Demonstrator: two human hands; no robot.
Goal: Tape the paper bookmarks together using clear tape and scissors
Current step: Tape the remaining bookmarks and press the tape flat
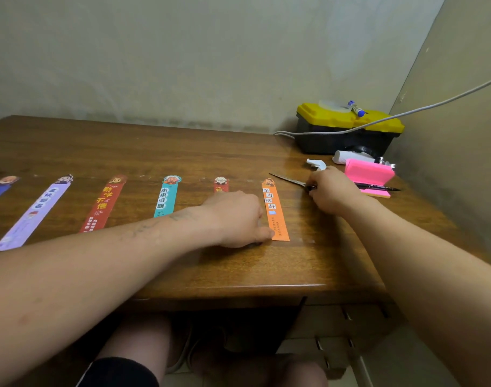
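A wooden table (155,152) is standing against a pale wall, and a black toolbox (347,135) with a yellow lid is sitting in its far right corner. A grey cable (434,103) is running over the lid.

Six bookmarks are lying in a row across the table, apart from one another, heads pointing away. From the left they are the purple bookmark (0,187), cut off by the frame edge, then the lilac bookmark (34,210), the red bookmark (104,203), the teal bookmark (166,198), the short red bookmark (221,185) and the orange bookmark (275,216).

The left hand (236,219) is lying knuckles up over most of the short red bookmark. Its thumb tip is touching the lower left edge of the orange bookmark. Its fingers are tucked underneath, so I cannot tell whether they are gripping anything.

The right hand (333,191) is resting just right of the orange bookmark, fingers curling round the handles of the scissors (287,179). The blades are pointing away to the left and appear to be together.

A pink pad (367,174) is sitting just beyond that hand, with a pen (378,187) lying across it. A white paper scrap (317,163) is lying nearby, and a blue marker (356,108) is resting on the toolbox lid.
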